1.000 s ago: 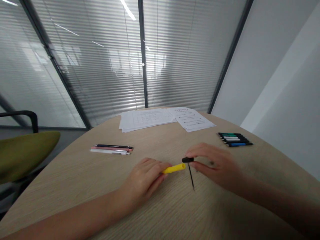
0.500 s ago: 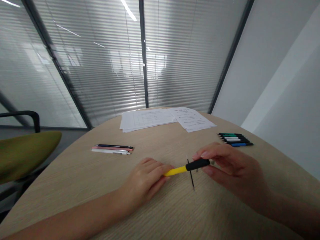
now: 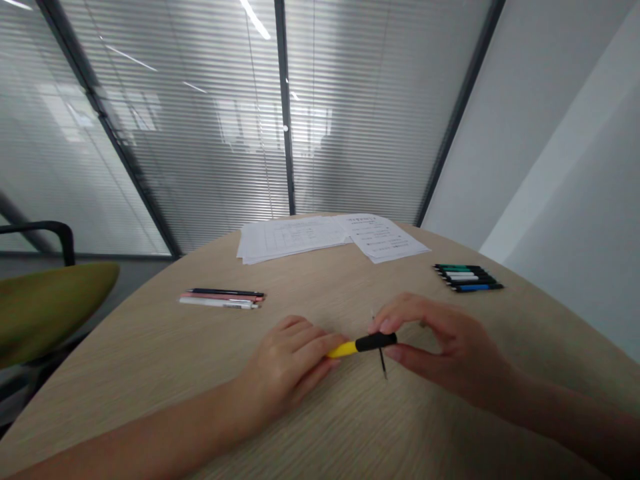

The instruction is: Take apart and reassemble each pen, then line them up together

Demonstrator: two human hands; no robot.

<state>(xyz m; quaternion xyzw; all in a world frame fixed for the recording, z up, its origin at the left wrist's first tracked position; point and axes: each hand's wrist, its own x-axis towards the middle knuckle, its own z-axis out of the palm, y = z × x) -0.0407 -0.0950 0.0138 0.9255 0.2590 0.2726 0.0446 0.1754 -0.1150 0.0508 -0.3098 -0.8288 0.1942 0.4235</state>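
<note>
The yellow pen barrel [image 3: 343, 349] and its black grip section [image 3: 376, 343] meet end to end, so the pen looks mostly assembled. The left hand [image 3: 290, 363] has its fingers clenched on the barrel, and the right hand [image 3: 440, 343] pinches the black section. A thin refill [image 3: 383, 360] lies on the table [image 3: 150, 373] just beneath the pen (its far end is hidden). Whether the joint is fully seated is hard to make out.
</note>
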